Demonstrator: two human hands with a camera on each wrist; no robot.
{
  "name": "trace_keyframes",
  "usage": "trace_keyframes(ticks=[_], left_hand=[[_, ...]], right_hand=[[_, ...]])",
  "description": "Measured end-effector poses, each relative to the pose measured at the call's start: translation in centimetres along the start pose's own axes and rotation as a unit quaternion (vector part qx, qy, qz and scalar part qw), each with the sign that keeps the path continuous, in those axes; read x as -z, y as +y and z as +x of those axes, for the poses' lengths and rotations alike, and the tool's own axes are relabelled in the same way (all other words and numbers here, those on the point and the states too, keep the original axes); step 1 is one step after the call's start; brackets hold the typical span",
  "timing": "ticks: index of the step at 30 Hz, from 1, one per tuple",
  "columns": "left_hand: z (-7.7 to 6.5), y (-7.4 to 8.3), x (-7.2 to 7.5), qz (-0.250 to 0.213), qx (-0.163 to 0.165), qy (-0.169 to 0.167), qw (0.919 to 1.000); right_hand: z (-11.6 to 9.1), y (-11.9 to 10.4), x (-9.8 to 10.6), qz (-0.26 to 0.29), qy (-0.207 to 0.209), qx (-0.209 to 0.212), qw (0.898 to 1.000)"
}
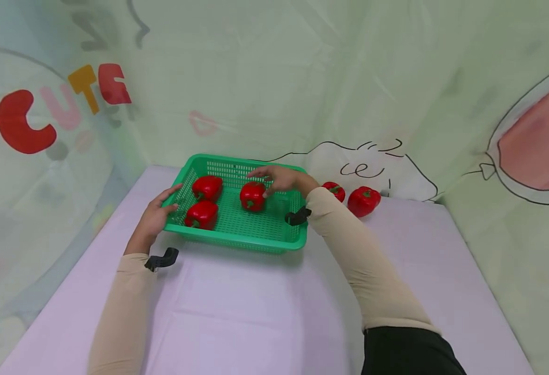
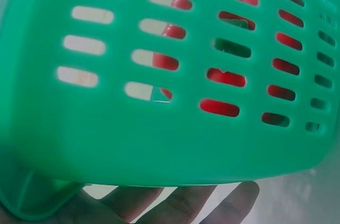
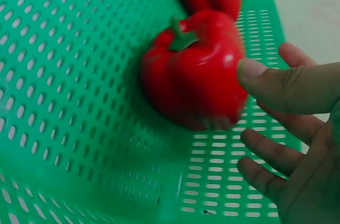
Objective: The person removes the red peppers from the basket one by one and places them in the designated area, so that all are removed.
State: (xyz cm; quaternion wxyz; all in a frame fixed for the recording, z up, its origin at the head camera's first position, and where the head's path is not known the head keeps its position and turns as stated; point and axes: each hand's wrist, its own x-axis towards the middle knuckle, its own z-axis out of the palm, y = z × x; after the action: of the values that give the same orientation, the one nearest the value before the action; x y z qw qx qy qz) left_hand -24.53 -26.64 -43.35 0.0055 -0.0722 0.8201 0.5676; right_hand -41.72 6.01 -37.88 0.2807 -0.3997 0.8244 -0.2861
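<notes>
A green plastic basket [image 1: 237,240] with slotted walls holds three red bell peppers. Two of them, an upper pepper [image 1: 207,188] and a lower pepper [image 1: 201,214], lie along its left side. The third pepper [image 3: 194,75], with its green stem, lies toward the middle. My left hand [image 1: 154,216] grips the basket's left rim; in the left wrist view several fingers [image 2: 180,205] show past the basket's edge. Over the basket, my right hand [image 1: 281,178] has its fingers spread around the third pepper. Its thumb [image 3: 287,83] is right at that pepper's side in the right wrist view.
Two more red peppers, one partly hidden pepper [image 1: 334,190] behind the right forearm and another pepper [image 1: 364,201], lie on the table [image 1: 237,312] right of the basket. A printed cloth backdrop [image 1: 274,78] rises behind the table and along both sides.
</notes>
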Motion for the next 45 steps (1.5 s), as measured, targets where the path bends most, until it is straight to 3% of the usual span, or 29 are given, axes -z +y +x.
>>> trace_keyframes(ticks=[6,17,20,24,27,41,45], left_hand=[[0.2,-0.1,0.0,0.0,0.001,0.005,1.0],[0.1,0.0,-0.1,0.002,0.006,0.008,0.9999],[0.0,0.0,0.0,0.002,0.006,0.008,1.0],[0.0,0.0,0.0,0.001,0.006,0.006,1.0],[0.0,0.0,0.0,0.001,0.006,0.004,1.0],[0.1,0.1,0.0,0.003,0.005,0.002,1.0],[0.1,0.0,0.0,-0.001,0.006,0.001,1.0]], right_hand=[[1.1,0.4,-1.0,-0.024,-0.017,-0.019,0.999],[1.6,-0.2,-2.8,-0.132,0.034,-0.061,0.989],[1.7,-0.4,-3.1,-0.118,0.034,-0.047,0.991],[1.7,-0.6,-3.4,-0.074,0.001,-0.015,0.997],[1.5,-0.7,-3.6,-0.057,-0.013,-0.016,0.998],[1.0,-1.6,-4.1,-0.137,0.014,-0.06,0.989],[0.4,-1.7,-3.5,-0.111,0.046,-0.061,0.991]])
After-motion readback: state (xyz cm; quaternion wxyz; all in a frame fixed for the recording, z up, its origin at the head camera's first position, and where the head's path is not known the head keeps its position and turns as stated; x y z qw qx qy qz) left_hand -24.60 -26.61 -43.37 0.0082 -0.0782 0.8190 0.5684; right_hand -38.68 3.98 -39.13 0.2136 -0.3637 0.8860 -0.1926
